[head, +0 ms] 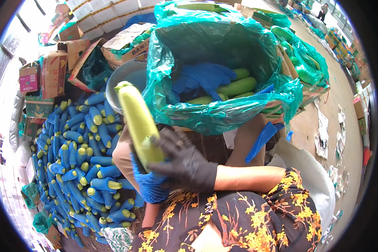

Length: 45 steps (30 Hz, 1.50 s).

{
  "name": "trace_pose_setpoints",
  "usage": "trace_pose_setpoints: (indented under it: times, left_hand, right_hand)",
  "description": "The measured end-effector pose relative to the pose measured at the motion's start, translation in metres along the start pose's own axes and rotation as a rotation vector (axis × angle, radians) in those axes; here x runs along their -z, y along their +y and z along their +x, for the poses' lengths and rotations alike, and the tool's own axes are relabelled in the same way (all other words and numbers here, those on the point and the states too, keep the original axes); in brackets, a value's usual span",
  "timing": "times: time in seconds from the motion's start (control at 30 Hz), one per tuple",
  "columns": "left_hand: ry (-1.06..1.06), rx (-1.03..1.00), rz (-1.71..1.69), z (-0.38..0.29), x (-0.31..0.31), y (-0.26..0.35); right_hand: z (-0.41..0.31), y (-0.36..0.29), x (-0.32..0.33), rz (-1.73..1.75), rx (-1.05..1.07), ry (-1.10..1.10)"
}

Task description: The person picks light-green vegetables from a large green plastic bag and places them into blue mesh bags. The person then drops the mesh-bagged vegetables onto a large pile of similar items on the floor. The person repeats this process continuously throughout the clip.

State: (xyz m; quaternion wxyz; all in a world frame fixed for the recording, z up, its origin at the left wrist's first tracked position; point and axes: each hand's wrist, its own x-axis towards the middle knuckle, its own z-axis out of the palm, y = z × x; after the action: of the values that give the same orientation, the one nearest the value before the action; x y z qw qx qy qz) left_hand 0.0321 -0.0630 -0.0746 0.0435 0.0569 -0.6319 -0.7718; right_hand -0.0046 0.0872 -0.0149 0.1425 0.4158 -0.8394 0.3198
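A pale green zucchini (138,121) stands tilted before me, its stem end up and to the left. Blue mesh netting (149,186) is bunched around my left hand (138,160), which grips the lower part of the zucchini and is mostly hidden. My right hand (189,162), in a dark glove, has its fingers against the zucchini's lower right side. Beyond my knees sits a box lined with green plastic film (208,115). Inside it lie several zucchini (241,86) and a heap of blue netting (204,77).
On my left lies a large pile of zucchini in blue net sleeves (82,157). A round metal basin (113,85) stands behind the held zucchini. Cardboard boxes (55,72) are stacked at the far left. Another film-wrapped box (312,67) adjoins on the right. A blue strip (260,143) hangs across my right knee.
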Motion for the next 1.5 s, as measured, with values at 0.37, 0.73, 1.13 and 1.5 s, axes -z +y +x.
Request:
trace_pose_setpoints:
  times: [0.37,0.73,1.13,1.5]
  left_hand:
    - [0.242,-0.155,-0.481,0.029,0.063,0.0]
    - [0.096,-0.794,-0.235,0.072,0.035,0.09]
    - [-0.09,-0.004,-0.15,0.069,-0.108,0.084]
    - [-0.197,-0.11,-0.076,0.054,-0.099,0.056]
  right_hand:
    - [0.085,0.077,0.057,0.252,-0.038,0.288]
    - [0.094,0.258,0.043,-0.557,-0.67,-0.848]
    - [0.011,0.068,0.1,0.244,-0.2,0.131]
    - [-0.001,0.066,0.082,0.73,-0.564,0.162]
